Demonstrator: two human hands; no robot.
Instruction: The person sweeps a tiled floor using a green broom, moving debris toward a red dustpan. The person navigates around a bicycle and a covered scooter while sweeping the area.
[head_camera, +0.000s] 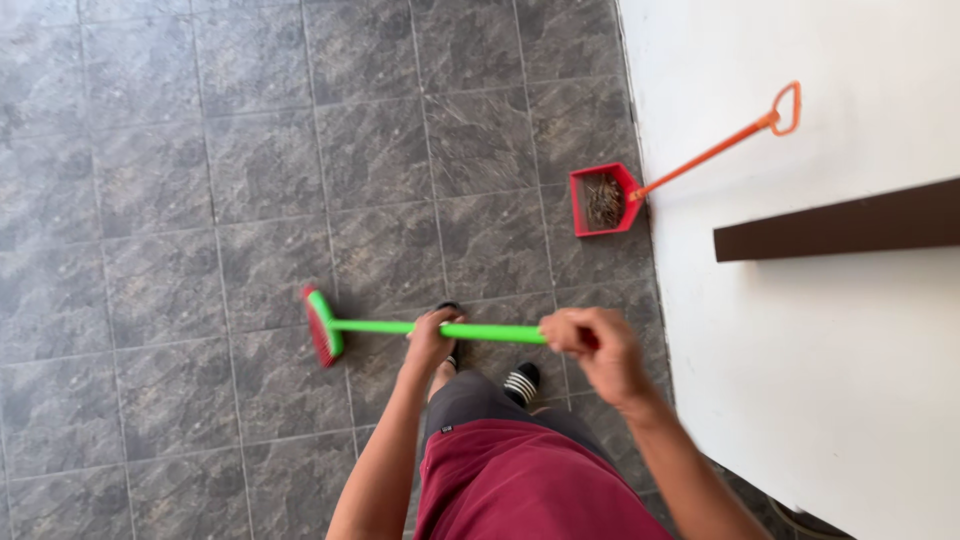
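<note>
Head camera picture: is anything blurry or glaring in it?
In the head view the right hand is slightly motion-blurred; the green broom and red dustpan look fairly sharp; the white wall is brightly lit, nearly washed out.

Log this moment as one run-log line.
left hand: grips green broom handle | right hand: grips handle end | red dustpan: by white wall

You have no packages, signs or screens anywhere in your view. The only label-like item is a small dark tag at the waistband of your grey trousers, just below your left forearm; it is a tiny rectangle with pale marks too small to make out.
</note>
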